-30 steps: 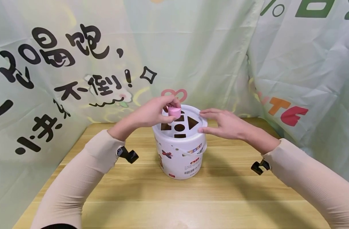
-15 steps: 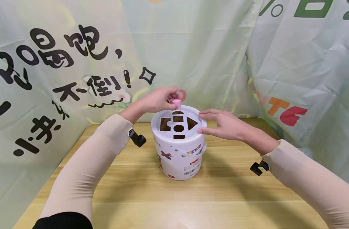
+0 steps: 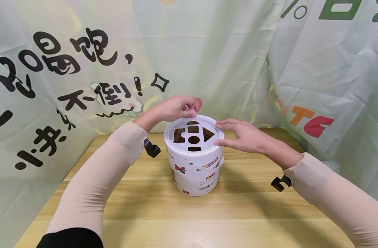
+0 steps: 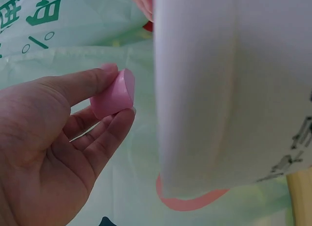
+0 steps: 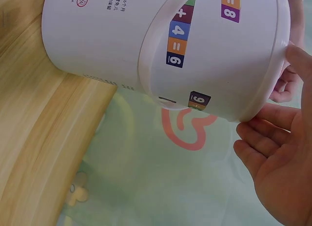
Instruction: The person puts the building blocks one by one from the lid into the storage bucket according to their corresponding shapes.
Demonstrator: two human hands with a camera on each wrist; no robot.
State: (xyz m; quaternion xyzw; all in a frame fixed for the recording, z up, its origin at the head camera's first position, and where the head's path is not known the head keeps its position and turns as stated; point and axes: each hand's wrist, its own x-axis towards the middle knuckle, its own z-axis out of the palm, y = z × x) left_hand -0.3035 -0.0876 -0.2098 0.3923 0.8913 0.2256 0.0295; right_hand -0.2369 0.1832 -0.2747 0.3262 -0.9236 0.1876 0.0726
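Observation:
A white bucket [image 3: 192,175] stands upright on the table, its lid [image 3: 205,122] cut with holes: a triangle, a circle, a half-round and several other shapes. Behind and just above the lid's far rim, my left hand [image 3: 175,107] pinches a pink half-round block [image 4: 113,95] between thumb and fingertips. The left wrist view shows this block beside the bucket's wall, apart from it, with a flat end face outward. My right hand [image 3: 243,135] rests with spread thumb and fingers on the lid's right rim; in the right wrist view its fingertips [image 5: 246,131] touch the rim's edge.
The wooden table [image 3: 164,220] extends around the bucket. Printed cloth [image 3: 238,69] hangs close behind and on both sides. A white carrying handle [image 3: 209,167] hangs down the bucket's front right. Black camera mounts [image 3: 151,148] sit on both sleeves.
The left hand has carried the pink block from above the lid's holes back past the far rim, and the block is now turned and largely covered by fingers. The right hand stays put.

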